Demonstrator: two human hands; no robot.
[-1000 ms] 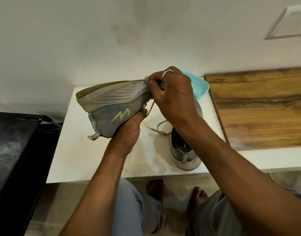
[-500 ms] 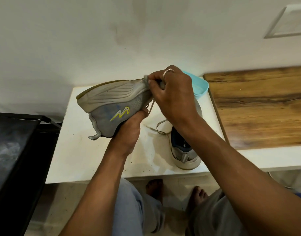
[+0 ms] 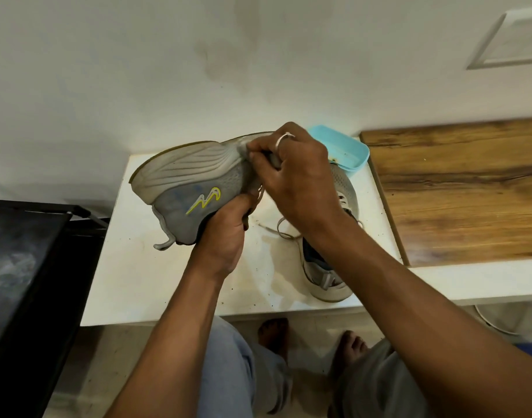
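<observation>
From my remote seat I see the shoe (image 3: pixel 192 188) held up off the bench (image 3: pixel 132 282), lying on its side with the ribbed sole facing the wall and the heel tab hanging down on the left. The left hand (image 3: pixel 225 233) grips it from below, fingers (image 3: pixel 243 203) curled in around the opening beside the yellow logo. The right hand (image 3: pixel 295 176), with a ring (image 3: pixel 284 138) on one finger, comes over the top and pinches the front end of the shoe where sole meets upper. Its fingers (image 3: pixel 258 155) are bunched tight. There may be a small grey scrap between them, but the view is too poor for me to be sure.

A second shoe (image 3: pixel 328 276) stands on the bench under the right forearm, heel toward me, with its lace (image 3: pixel 284 233) trailing loose across the stained white top. A blue tub (image 3: pixel 349 149) sits at the back against the wall, just behind the right hand. A wooden board (image 3: pixel 457 191) lies on the right and a black stand (image 3: pixel 32 267) is on the left.
</observation>
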